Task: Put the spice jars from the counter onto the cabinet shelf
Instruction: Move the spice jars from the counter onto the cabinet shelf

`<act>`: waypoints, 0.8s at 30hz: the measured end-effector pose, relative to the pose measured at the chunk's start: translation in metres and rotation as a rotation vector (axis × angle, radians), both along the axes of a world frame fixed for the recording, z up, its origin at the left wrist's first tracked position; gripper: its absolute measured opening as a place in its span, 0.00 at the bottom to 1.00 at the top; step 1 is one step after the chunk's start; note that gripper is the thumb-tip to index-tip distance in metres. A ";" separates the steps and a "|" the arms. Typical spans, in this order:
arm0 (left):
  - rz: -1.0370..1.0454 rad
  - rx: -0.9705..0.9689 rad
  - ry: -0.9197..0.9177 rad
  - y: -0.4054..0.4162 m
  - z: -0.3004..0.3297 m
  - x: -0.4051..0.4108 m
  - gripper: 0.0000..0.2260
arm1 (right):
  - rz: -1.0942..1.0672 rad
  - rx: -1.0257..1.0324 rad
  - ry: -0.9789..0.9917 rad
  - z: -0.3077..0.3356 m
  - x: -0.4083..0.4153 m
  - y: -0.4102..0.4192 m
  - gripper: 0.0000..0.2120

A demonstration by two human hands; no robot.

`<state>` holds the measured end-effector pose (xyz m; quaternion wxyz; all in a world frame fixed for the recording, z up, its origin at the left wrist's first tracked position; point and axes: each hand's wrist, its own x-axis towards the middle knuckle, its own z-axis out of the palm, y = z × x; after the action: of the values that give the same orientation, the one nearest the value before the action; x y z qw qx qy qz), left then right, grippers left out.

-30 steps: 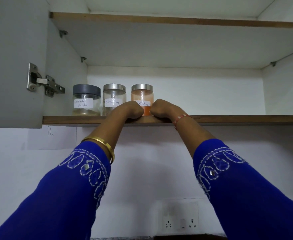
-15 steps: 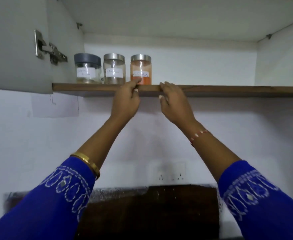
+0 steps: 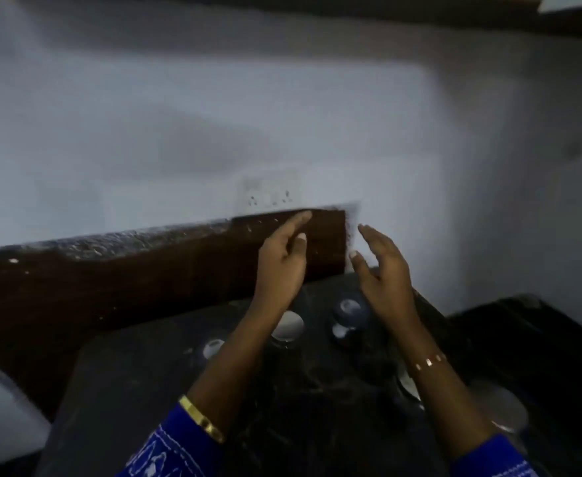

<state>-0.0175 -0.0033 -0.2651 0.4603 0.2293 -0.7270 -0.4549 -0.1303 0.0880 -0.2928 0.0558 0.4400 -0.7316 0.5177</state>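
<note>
Black stone counter (image 3: 186, 390) carries several blurred spice jars (image 3: 287, 327) with shiny round lids, lying below and just behind both raised hands, left hand (image 3: 282, 266) and right hand (image 3: 384, 273) each empty, palms facing, fingers (image 3: 298, 220) loosely spread, well above the lids.

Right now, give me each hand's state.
Left hand: open, holding nothing.
Right hand: open, holding nothing.
</note>
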 end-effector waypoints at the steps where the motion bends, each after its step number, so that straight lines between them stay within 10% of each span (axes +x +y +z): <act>1: -0.028 0.040 -0.024 0.009 -0.016 -0.006 0.17 | -0.033 0.022 -0.057 -0.016 -0.002 0.015 0.21; 13: -0.279 0.495 -0.343 0.111 -0.154 -0.057 0.16 | -0.332 0.447 -0.232 -0.146 -0.038 0.142 0.23; 24: -0.189 0.588 -0.374 0.175 -0.193 -0.100 0.15 | -0.398 0.670 -0.350 -0.182 -0.096 0.202 0.44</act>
<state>-0.1172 0.1717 -0.4579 0.1897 0.3628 -0.6546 -0.6355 -0.2264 0.2897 -0.4745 -0.1167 0.1894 -0.9285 0.2973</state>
